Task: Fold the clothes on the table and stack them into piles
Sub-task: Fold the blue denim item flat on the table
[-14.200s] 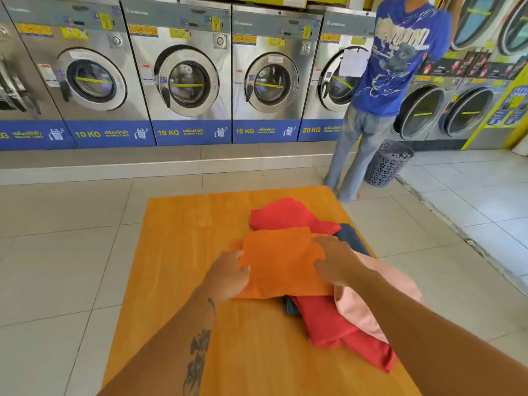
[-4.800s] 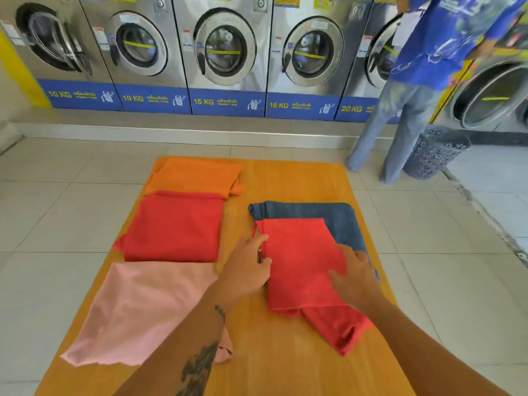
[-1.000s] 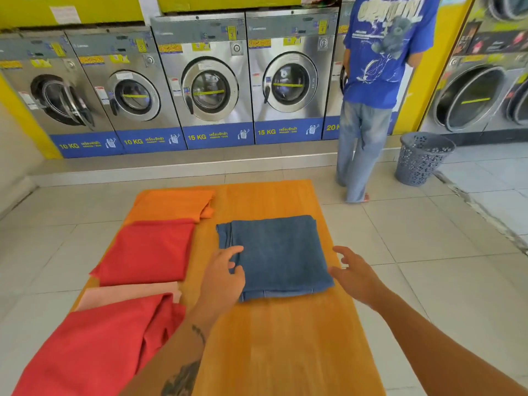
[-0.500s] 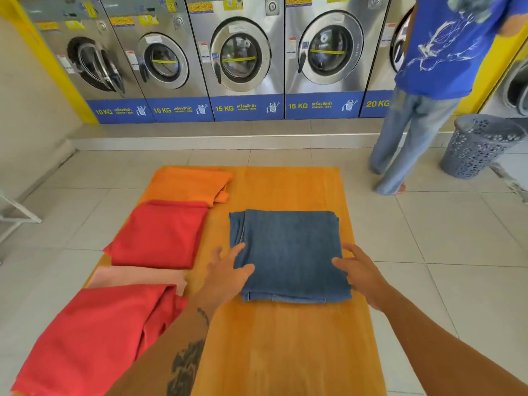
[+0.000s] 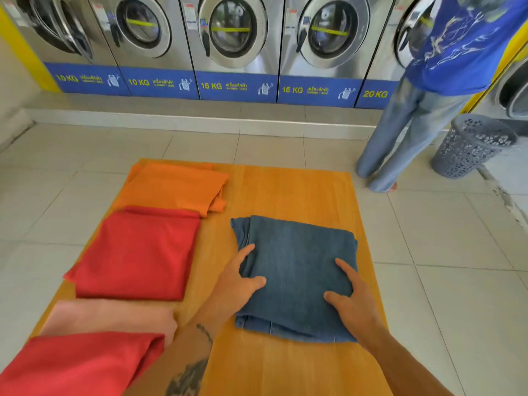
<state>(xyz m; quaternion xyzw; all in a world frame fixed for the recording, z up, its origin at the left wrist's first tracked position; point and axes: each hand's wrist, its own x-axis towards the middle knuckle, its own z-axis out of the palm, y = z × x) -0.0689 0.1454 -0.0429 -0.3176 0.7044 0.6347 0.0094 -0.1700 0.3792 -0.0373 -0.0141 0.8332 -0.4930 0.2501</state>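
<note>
Head view: hands (image 5: 237, 284) (both) on denim (image 5: 297, 270)

The orange-brown wooden table (image 5: 288, 192) has a smooth, lightly satin top with fine grain. On it, the folded blue denim garment (image 5: 297, 270) looks coarse and matt, with a stitched hem. The folded orange cloth (image 5: 174, 187), the folded red cloth (image 5: 137, 252), the pale pink cloth (image 5: 108, 315) and the nearer red cloth (image 5: 77, 364) are soft, smooth-woven and matt. Washing machines (image 5: 234, 38) show brushed metal with glossy glass doors. Floor tiles (image 5: 457, 281) are smooth, faintly shiny. The grey perforated laundry basket (image 5: 471, 147) is matt plastic.
</note>
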